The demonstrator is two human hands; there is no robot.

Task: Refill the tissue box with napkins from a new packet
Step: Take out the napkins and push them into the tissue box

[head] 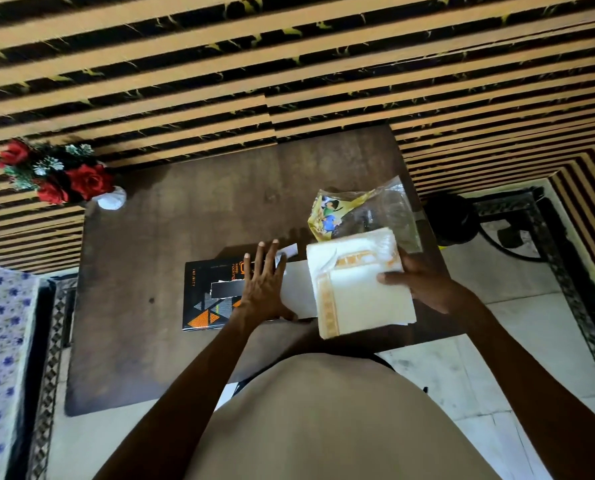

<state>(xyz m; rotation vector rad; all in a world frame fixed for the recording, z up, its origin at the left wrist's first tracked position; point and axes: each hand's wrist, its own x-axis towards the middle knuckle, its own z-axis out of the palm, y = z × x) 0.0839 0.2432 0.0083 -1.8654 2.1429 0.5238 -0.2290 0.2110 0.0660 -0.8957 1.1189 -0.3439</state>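
My left hand [263, 289] lies flat, fingers spread, steadying the tissue box [213, 292] near the counter's [185, 209] front edge while my right hand [424, 282] grips the napkin stack [358, 292], ready to load.

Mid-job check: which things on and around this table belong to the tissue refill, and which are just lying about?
Part of the job:
- tissue box, black, under the left hand
- napkin stack, held by the right hand
- opened packet, lying behind the stack

Just lying about:
- red flower arrangement at the table's far left corner
- black round object off the table's right edge
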